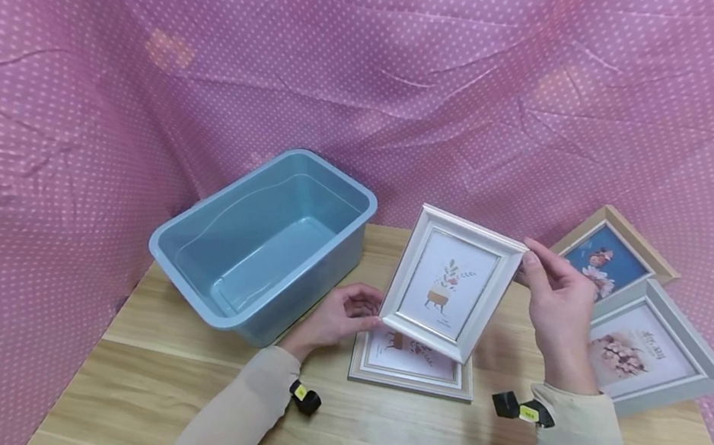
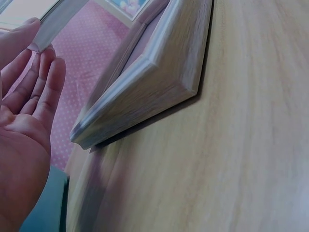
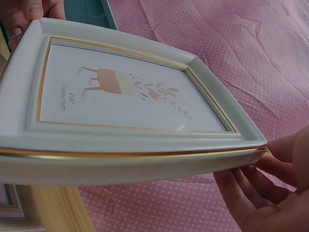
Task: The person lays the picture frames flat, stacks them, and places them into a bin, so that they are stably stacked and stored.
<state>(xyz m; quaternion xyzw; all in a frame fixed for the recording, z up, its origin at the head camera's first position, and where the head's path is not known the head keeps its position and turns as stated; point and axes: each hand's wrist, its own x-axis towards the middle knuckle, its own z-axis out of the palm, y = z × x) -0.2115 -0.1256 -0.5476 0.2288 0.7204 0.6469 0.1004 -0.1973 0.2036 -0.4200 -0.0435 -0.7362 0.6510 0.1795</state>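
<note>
A white picture frame with gold trim and a plant print is held tilted above the table between both hands. My left hand pinches its lower left corner, thumb in front, as the left wrist view also shows. At the opposite upper right corner, my right hand pinches the frame between thumb and fingers. Partly hidden beneath it, a wood-toned picture frame with a similar print lies on the table; its thick side shows close up in the left wrist view.
A blue plastic bin stands at the left with nothing seen inside. On the right, a grey picture frame with a flower print overlaps a light wood frame with a blue picture. Pink dotted cloth hangs around the wooden table.
</note>
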